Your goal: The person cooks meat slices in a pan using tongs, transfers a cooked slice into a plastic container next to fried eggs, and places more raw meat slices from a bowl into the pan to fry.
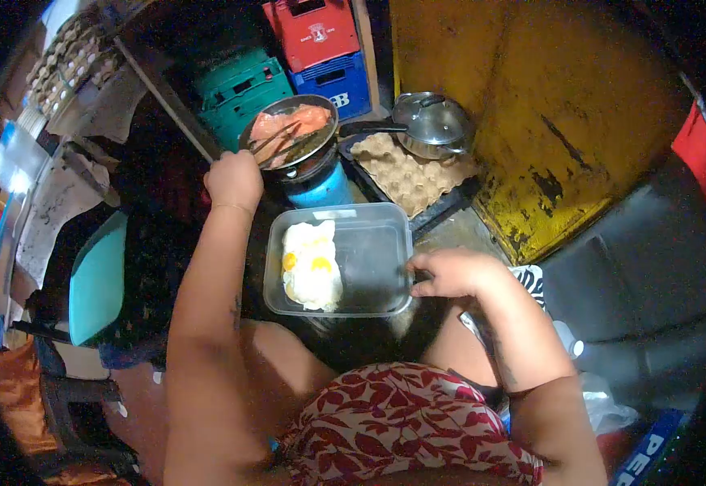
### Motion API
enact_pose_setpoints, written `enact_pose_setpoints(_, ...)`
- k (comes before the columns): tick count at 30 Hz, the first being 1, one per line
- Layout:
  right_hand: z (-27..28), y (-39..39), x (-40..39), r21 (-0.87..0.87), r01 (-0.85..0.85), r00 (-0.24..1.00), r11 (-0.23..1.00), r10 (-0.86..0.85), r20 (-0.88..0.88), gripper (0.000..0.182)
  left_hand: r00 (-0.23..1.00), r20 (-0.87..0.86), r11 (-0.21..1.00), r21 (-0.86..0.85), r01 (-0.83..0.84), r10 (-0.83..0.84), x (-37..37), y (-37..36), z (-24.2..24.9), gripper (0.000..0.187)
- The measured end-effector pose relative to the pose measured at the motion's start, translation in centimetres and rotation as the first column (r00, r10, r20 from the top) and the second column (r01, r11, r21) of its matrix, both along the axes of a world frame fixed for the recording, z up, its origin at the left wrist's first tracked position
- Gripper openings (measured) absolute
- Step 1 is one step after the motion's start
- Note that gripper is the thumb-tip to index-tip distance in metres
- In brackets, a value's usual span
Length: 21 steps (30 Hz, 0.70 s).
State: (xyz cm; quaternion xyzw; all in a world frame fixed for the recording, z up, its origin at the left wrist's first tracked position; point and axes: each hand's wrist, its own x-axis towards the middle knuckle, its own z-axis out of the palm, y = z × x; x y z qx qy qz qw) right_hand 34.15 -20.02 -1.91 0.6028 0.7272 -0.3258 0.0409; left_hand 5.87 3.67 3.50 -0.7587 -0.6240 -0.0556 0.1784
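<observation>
The left hand [234, 182] is closed around tongs [276, 142] in the far frying pan [330, 144] of pink food. Nearer, the right hand [450, 274] grips the right rim of the plastic container [373, 261] holding fried eggs [312, 266].

Left hand [234, 180] hides fingertips; red crate [314, 36] cut off.
</observation>
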Motion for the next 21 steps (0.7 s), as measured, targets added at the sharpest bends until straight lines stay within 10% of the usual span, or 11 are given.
enact_pose_setpoints(13,-1.2,0.4,0.3,0.032,-0.026,0.999,0.999,0.027,-0.031,0.054,0.99,-0.14,0.971,0.239,0.009,0.025,2.8,3.3,-4.6,0.02)
enact_pose_setpoints(21,-1.1,0.6,0.3,-0.054,-0.006,1.0,0.999,0.005,-0.029,0.06,0.974,0.212,0.997,-0.026,-0.073,0.077,0.4,2.4,-3.4,0.026)
